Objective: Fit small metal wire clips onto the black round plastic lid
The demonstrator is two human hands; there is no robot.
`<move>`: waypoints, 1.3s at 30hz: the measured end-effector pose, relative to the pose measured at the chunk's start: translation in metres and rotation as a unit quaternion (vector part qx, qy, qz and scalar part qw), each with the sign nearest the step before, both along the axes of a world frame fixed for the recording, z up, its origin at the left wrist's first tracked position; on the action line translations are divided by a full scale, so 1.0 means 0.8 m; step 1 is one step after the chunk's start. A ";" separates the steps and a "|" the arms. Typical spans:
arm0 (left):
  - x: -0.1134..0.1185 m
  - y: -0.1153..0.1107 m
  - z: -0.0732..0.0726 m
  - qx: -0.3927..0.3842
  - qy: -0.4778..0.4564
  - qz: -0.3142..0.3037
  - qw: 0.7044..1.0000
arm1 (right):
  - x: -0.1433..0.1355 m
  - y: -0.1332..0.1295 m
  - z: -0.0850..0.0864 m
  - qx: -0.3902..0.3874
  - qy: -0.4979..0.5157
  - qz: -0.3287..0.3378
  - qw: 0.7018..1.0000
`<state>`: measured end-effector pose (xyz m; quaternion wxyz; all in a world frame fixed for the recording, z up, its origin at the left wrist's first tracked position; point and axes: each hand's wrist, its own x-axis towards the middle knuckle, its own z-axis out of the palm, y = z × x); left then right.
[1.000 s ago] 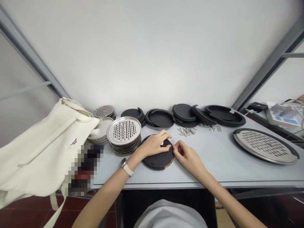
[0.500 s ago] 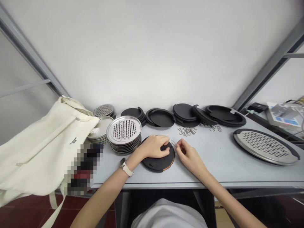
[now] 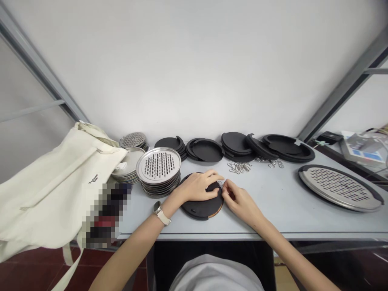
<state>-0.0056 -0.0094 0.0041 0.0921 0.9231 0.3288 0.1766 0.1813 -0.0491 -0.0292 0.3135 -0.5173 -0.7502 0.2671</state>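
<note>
A round black disc (image 3: 200,209) with a copper-coloured strip on its rim lies on the table near the front edge. My left hand (image 3: 201,186), with a watch on its wrist, rests over the disc, fingers apart and pressing on its upper right part. Just right of the disc, my right hand (image 3: 238,200) pinches a small bent metal wire (image 3: 220,184) that touches the disc's right edge by my left fingertips. Similar metal wire pieces (image 3: 239,167) lie in a loose pile behind my hands.
Stacked metal grater discs (image 3: 159,165) stand left of the disc, beside a cream bag (image 3: 60,186). Black round trays (image 3: 207,150) line the wall. A large oval grater (image 3: 339,188) lies at the right of the grey table (image 3: 273,218).
My right hand has moved slightly left, bringing the wire to the disc's edge. The index finger of my left hand has stretched out towards it.
</note>
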 end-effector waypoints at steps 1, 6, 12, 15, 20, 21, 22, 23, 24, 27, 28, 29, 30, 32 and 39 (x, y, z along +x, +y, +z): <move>0.000 0.000 0.000 0.003 0.004 -0.002 1.000 | 0.000 0.000 0.000 -0.001 0.002 0.000 1.000; 0.000 0.000 0.000 0.017 0.016 0.004 1.000 | 0.000 0.000 -0.002 -0.002 0.001 0.004 1.000; 0.000 0.001 -0.001 0.008 0.018 0.006 1.000 | 0.000 0.000 0.000 -0.001 -0.009 0.001 1.000; 0.000 0.001 -0.001 0.005 0.016 0.005 1.000 | -0.001 0.000 0.002 -0.001 -0.012 -0.001 1.000; 0.000 0.001 0.001 0.003 0.012 0.006 1.000 | -0.001 0.000 0.002 -0.002 -0.011 0.003 1.000; 0.000 0.000 0.001 0.003 0.012 0.005 1.000 | 0.000 0.000 0.001 -0.003 -0.012 0.003 1.000; 0.000 0.000 0.001 0.004 0.014 0.005 1.000 | 0.000 0.000 0.001 -0.003 -0.013 0.004 1.000; 0.000 0.000 0.002 0.005 0.016 0.005 1.000 | 0.000 0.000 0.001 -0.005 -0.014 0.004 1.000; 0.000 0.000 0.002 0.007 0.018 0.006 1.000 | 0.000 0.000 0.001 -0.006 -0.015 0.005 1.000; 0.000 0.000 0.001 0.010 0.023 0.009 1.000 | 0.000 0.001 0.000 -0.008 -0.018 0.006 1.000; 0.000 0.000 0.000 0.011 0.024 0.011 1.000 | 0.000 0.001 0.000 -0.009 -0.019 0.006 1.000; 0.000 0.000 0.000 0.011 0.025 0.011 1.000 | 0.000 0.001 0.000 -0.009 -0.020 0.005 1.000; 0.000 0.001 0.000 0.012 0.025 0.012 1.000 | 0.000 0.000 0.000 -0.009 -0.021 0.005 1.000; 0.000 0.001 0.000 0.014 0.024 0.011 1.000 | 0.001 0.000 0.000 -0.010 -0.022 0.005 1.000; 0.000 0.000 0.002 0.017 0.030 0.004 0.999 | 0.000 0.001 -0.001 -0.013 -0.023 0.008 1.000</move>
